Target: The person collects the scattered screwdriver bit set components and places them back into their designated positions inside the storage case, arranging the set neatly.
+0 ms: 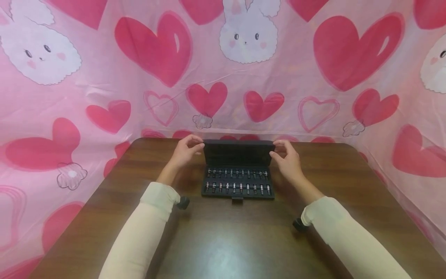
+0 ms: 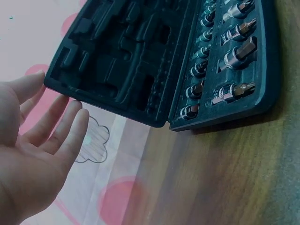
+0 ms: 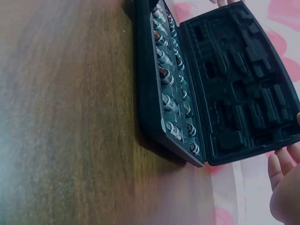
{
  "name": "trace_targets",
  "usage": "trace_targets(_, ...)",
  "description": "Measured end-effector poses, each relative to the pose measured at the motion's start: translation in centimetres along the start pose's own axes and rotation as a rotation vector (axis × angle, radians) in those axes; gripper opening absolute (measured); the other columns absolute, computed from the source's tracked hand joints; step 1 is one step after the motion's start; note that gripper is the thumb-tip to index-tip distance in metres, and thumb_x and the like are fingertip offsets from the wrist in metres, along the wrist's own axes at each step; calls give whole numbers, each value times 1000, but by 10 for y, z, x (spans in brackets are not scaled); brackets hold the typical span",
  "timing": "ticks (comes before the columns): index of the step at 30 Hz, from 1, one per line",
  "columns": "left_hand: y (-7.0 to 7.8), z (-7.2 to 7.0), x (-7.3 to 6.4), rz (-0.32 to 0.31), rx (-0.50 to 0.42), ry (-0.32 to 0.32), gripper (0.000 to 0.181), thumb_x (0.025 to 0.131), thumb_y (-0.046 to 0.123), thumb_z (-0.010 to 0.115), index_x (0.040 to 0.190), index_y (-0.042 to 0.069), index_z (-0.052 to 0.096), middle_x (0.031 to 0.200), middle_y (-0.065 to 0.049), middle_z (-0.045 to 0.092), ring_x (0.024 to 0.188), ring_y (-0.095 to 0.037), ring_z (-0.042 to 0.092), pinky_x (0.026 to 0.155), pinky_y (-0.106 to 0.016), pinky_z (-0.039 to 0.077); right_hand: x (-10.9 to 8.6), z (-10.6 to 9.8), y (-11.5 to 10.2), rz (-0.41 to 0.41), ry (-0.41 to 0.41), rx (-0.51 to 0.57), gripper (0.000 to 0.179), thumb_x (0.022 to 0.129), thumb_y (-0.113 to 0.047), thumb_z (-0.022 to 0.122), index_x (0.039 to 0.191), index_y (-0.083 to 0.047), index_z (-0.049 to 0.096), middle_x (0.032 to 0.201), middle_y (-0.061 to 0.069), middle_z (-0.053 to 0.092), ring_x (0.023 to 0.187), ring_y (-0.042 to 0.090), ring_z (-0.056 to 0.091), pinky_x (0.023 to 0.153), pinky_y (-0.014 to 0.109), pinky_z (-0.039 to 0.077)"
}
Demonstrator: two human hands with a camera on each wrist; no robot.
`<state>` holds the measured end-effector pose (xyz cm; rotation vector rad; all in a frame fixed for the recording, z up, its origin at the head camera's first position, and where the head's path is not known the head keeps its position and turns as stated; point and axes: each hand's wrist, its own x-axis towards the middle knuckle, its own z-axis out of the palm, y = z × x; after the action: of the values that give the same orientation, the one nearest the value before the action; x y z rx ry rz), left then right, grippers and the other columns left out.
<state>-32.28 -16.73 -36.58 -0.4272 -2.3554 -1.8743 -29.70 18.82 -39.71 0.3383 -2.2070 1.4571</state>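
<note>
A black bit socket case (image 1: 238, 197) lies on the table with its lid (image 1: 240, 155) raised upright. Two rows of metal bit sockets (image 1: 234, 187) sit in its base, also visible in the left wrist view as bit sockets (image 2: 236, 58) with dark tips. My left hand (image 1: 186, 151) holds the lid's upper left corner, thumb and fingertips at its edge. At the opposite corner, my right hand (image 1: 287, 159) grips the lid's edge in the same way. The right wrist view shows the lid's moulded inside (image 3: 239, 84); part of the right hand (image 3: 286, 183) is cut off there.
The brown wooden table (image 1: 223, 240) spreads out in front of the case. Behind and on both sides hangs a pink cloth (image 1: 240, 77) with hearts and rabbits. A front latch (image 1: 237, 200) sticks out from the case's near edge.
</note>
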Motion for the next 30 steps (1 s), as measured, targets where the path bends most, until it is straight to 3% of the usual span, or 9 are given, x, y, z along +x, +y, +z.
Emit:
trace_targets(3,13,0,-8,-6,18,-4,23,93,7,65,109,-9,58,109,-23,59,97,-46,60,87,-55,49,-5,-2,-14,3,0,1,30,90,-3,66,118,5,58,111,25,61,99,35,59,80,22,44)
trace_targets(7,13,0,-11,-11,60,-5,21,93,9,66,105,-7,60,104,-20,59,95,-42,61,86,-53,50,-9,-4,-22,7,0,-3,25,93,-5,63,116,5,60,111,22,62,99,32,58,78,23,44)
trace_targets(10,0,-2,-9,-12,84,-3,21,93,17,67,106,1,61,105,-15,60,94,-32,63,86,-50,51,-8,-4,-10,9,3,-10,23,95,-13,63,114,-1,62,109,16,64,97,24,57,78,25,45)
trace_targets(14,0,-3,-13,-4,81,-22,27,93,19,67,115,6,62,112,-13,62,98,-30,65,88,-49,51,-7,-5,-3,26,14,-20,21,95,-17,64,111,-3,64,107,12,65,94,18,57,77,25,46)
trace_targets(20,0,-5,-16,0,118,-61,34,93,22,68,123,7,66,118,-11,64,102,-28,63,87,-44,52,-11,-8,-9,30,13,-37,20,93,-11,66,110,1,65,103,15,66,90,17,56,76,20,44)
trace_targets(24,3,-7,-21,-12,157,-71,33,92,21,69,121,6,67,115,-10,65,100,-27,63,87,-43,52,-18,-11,-30,2,-16,-27,20,92,-3,65,110,8,64,102,22,66,89,23,58,74,16,45)
trace_targets(27,6,-8,-24,-10,186,-80,31,91,20,70,119,6,68,113,-9,66,98,-26,63,87,-43,52,-24,-13,-40,-29,-33,-10,21,91,1,64,110,10,63,102,25,66,87,19,60,74,14,46)
trace_targets(30,6,-9,-27,6,221,-85,29,90,19,71,116,7,69,111,-8,68,96,-25,63,86,-42,52,-25,-14,-27,-31,-44,5,24,91,-2,66,113,6,67,103,22,67,85,11,60,73,12,46)
